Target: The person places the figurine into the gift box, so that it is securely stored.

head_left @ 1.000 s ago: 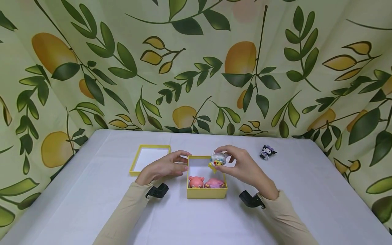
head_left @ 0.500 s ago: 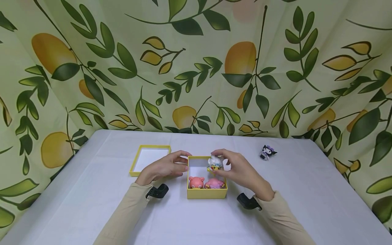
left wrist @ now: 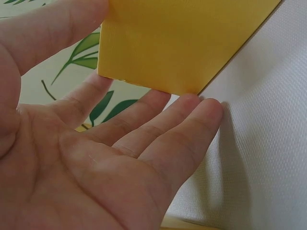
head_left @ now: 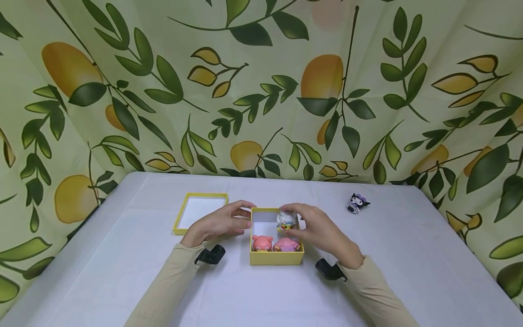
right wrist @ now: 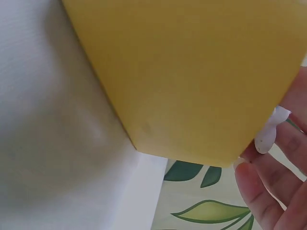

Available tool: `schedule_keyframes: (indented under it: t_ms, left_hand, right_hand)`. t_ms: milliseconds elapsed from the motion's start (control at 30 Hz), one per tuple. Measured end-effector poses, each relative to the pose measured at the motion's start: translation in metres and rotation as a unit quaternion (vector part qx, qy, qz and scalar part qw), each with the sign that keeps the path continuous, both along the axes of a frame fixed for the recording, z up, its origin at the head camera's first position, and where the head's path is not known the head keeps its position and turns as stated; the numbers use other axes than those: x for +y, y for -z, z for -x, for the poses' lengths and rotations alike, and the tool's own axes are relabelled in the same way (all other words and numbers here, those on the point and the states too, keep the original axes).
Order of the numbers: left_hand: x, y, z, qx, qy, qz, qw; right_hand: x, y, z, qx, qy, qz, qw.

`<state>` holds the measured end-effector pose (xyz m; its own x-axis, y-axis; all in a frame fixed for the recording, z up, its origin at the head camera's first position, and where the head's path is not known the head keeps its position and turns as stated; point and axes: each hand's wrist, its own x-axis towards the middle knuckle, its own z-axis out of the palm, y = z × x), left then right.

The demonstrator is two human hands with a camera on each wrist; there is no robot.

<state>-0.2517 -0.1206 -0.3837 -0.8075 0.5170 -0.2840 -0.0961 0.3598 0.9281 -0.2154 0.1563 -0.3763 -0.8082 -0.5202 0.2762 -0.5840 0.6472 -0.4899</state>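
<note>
In the head view my right hand (head_left: 320, 229) pinches a small figurine (head_left: 286, 221) with a white top and a yellow face, inside the back right of a yellow box (head_left: 276, 259). Two pink figures sit along the box's front: a round-eared one (head_left: 262, 243) and a purplish-pink one (head_left: 286, 245). My left hand (head_left: 220, 223) rests at the box's back left corner. Seen from the left wrist, its thumb touches the yellow side wall and the other fingers reach the back edge. From the right wrist, the box wall hides most of the figurine; a white bit (right wrist: 268, 134) shows between the fingers.
A yellow-rimmed box lid (head_left: 200, 213) lies inside up behind my left hand. Farther right on the white table (head_left: 408, 254) lies a small black, white and purple figurine (head_left: 357, 203). A leaf-and-fruit patterned curtain (head_left: 261, 91) hangs along the back.
My right hand has moved slightly left and down, lowering the white-topped figurine into the box's back right. The left hand and the box have stayed in place.
</note>
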Motion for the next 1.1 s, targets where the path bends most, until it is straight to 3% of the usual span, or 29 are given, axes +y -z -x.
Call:
schedule_keyframes:
  t_ms: [400, 633, 1100]
  left_hand:
    - [0.0007, -0.0017, 0.0006, -0.002, 0.0, 0.001, 1.0]
    - [-0.0001, -0.0019, -0.0003, -0.007, -0.003, -0.002, 1.0]
    - [0.0003, -0.0018, -0.0002, 0.0, 0.0, -0.001, 1.0]
  right_hand:
    - [-0.0018, 0.0049, -0.0009, -0.005, -0.004, -0.016, 1.0]
    - [-0.0049, 0.0023, -0.002, -0.047, -0.002, -0.011, 0.999]
    - [-0.0068, 0.006, -0.0006, -0.014, 0.005, 0.005, 1.0]
